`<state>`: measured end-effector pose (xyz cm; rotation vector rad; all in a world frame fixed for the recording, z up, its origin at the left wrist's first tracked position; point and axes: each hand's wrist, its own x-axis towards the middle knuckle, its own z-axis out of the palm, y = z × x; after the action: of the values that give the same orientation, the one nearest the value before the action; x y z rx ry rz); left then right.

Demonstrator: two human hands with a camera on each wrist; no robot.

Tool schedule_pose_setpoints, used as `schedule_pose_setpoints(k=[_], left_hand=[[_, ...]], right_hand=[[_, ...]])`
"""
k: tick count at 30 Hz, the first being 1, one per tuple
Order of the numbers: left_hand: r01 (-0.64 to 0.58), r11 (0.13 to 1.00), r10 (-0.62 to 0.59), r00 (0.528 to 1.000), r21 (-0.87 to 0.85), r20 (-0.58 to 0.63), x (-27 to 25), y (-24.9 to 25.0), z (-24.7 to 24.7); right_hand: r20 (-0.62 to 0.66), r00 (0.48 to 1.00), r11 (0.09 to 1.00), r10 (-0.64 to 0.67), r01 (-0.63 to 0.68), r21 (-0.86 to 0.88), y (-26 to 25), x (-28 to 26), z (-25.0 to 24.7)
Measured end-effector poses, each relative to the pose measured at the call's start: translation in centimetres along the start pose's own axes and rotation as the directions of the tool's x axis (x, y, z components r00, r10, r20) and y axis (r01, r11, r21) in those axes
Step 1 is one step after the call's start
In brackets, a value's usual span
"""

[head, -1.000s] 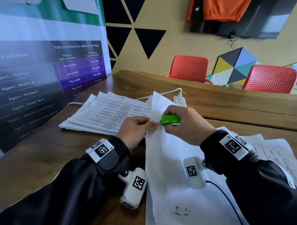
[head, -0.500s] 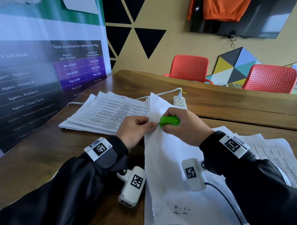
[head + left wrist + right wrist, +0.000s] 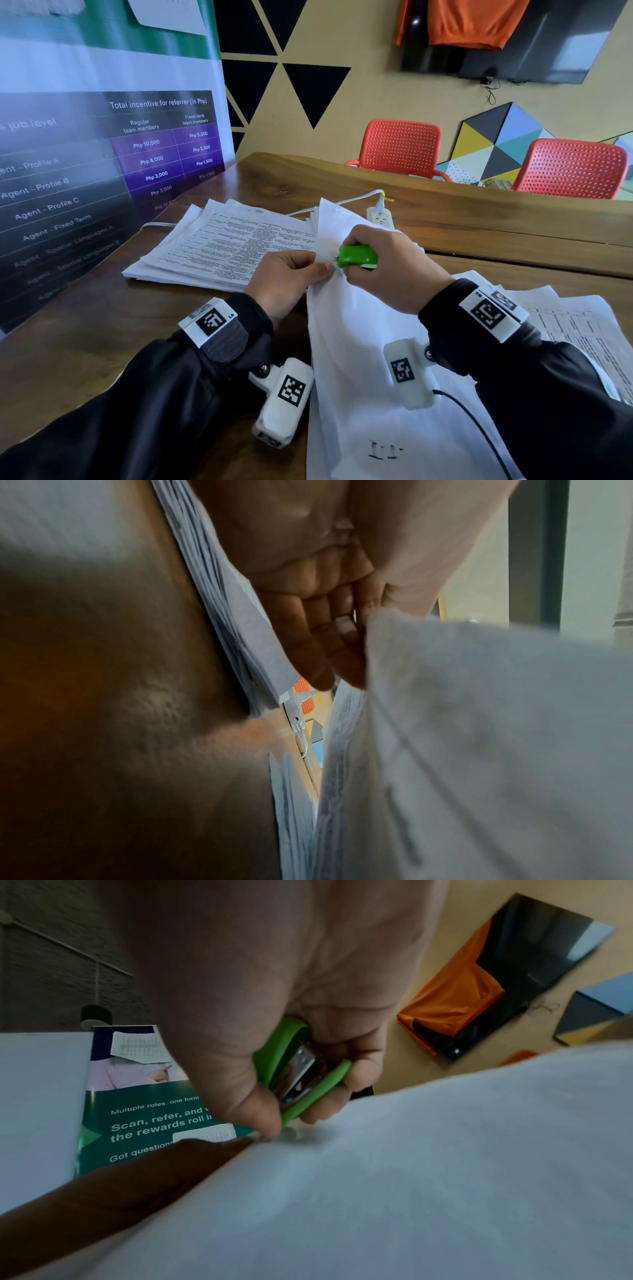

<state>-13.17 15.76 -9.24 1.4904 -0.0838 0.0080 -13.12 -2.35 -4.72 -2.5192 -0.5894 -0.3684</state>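
Observation:
A small green stapler (image 3: 358, 256) (image 3: 301, 1074) sits in my right hand (image 3: 383, 267), fingers curled round it, its nose at the left edge of a lifted sheaf of white paper (image 3: 356, 342) (image 3: 411, 1177). My left hand (image 3: 291, 274) pinches that same paper edge right beside the stapler's nose. In the left wrist view my left fingers (image 3: 329, 642) lie against the white sheet (image 3: 479, 723). Whether the stapler's jaws are pressed fully together is hidden by my hand.
A stack of printed pages (image 3: 226, 246) lies on the wooden table (image 3: 68, 342) to the left. More printed sheets (image 3: 582, 329) lie at right. A white power strip (image 3: 379, 216) with cable sits behind. A banner (image 3: 102, 154) stands at left; red chairs (image 3: 400, 147) beyond.
Both hands and the paper have stayed almost in place; the stapler and paper edge have shifted very slightly.

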Motion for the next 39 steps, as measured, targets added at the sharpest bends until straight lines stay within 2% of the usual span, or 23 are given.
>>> schedule_pose_setpoints(k=[15,20,22,24,26,28,30,32,34,39], left_hand=[[-0.056,0.994,0.055,0.998,0.089,0.016,-0.02,-0.17,-0.02],[-0.115,0.986,0.11,0.993,0.119,0.049,0.04,-0.17,0.01],[-0.125,0.983,0.116,0.991,0.137,0.072,0.21,-0.36,-0.05],[-0.117,0.984,0.108,0.992,0.137,0.07,0.31,-0.47,-0.1],[-0.097,0.988,0.092,0.995,0.118,0.048,0.17,-0.29,-0.01],[-0.074,0.992,0.071,0.997,0.104,0.025,0.18,-0.26,-0.04],[-0.058,0.993,0.057,0.998,0.099,0.01,0.25,-0.36,-0.05],[-0.073,0.992,0.072,0.997,0.101,0.009,0.37,-0.5,-0.01],[-0.119,0.986,0.118,0.993,0.119,0.011,0.34,-0.49,0.12],[-0.167,0.973,0.156,0.985,0.159,0.077,0.02,-0.17,0.28]], right_hand=[[0.054,0.998,1.0,0.015,-0.016,0.024,-0.34,-0.15,-0.71],[0.042,0.995,0.996,0.094,-0.093,-0.018,-0.45,-0.16,-0.28],[0.086,0.995,0.998,0.056,-0.052,-0.045,-0.68,-0.21,-0.31],[0.118,0.992,0.996,-0.048,0.056,-0.071,-0.79,-0.26,-0.58],[0.121,0.985,0.982,-0.12,0.136,-0.129,-0.78,-0.24,-0.9],[0.106,0.984,0.974,-0.144,0.16,-0.161,-0.7,-0.24,-1.05],[0.083,0.989,0.986,-0.125,0.133,-0.103,-0.54,-0.24,-0.86],[0.067,0.997,0.998,-0.04,0.044,-0.052,-0.51,-0.24,-0.75],[0.073,0.997,0.996,0.037,-0.031,-0.082,-0.56,-0.19,-0.71],[0.081,0.995,0.996,0.052,-0.046,-0.071,-0.4,-0.24,-0.67]])
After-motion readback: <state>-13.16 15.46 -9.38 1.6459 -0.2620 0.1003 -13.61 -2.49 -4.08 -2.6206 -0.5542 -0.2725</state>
